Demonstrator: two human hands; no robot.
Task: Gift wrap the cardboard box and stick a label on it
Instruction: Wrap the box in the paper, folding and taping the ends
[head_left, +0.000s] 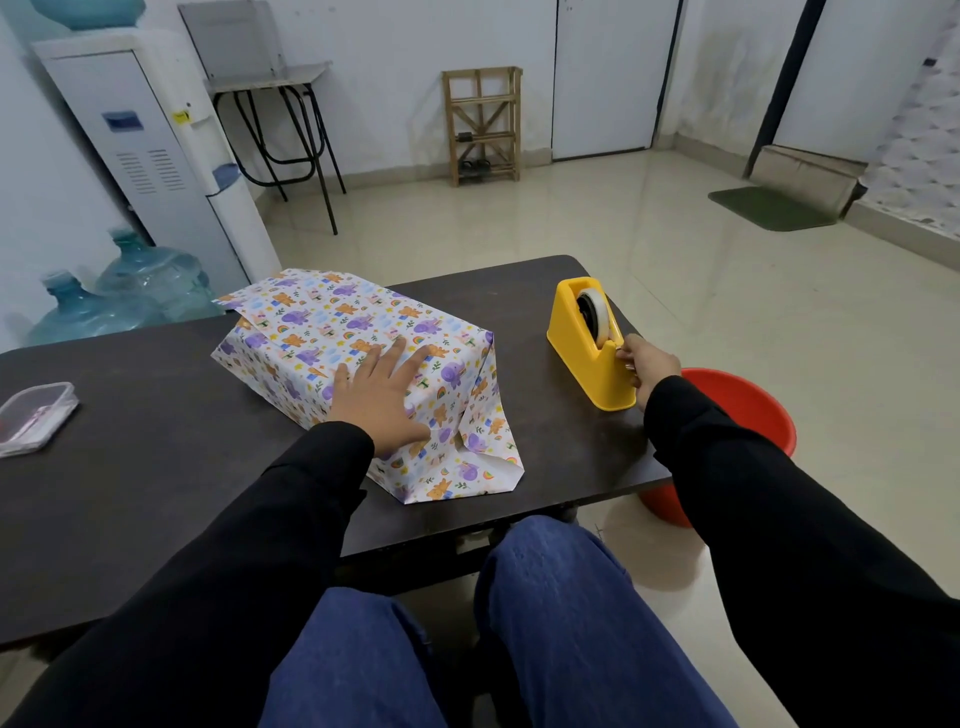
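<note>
Your left hand lies flat, fingers spread and straight, pressing on top of the cardboard box wrapped in white paper printed with purple elephants, orange bears and rainbows. The box sits at the middle of the dark matte table, and its near-right end of paper is loose and splayed on the tabletop.

Your right hand is curled, its fingertips pinching at the cutter end of the yellow plastic tape dispenser, which stands well right of the box; whether tape is between the fingers cannot be made out. A white roll of tape sits in the dispenser.

A clear plastic lidded container rests at the table's left edge. On the glossy tiled floor beyond your right sleeve stands a red plastic bucket, with blue water bottles and a white water dispenser to the far left.
</note>
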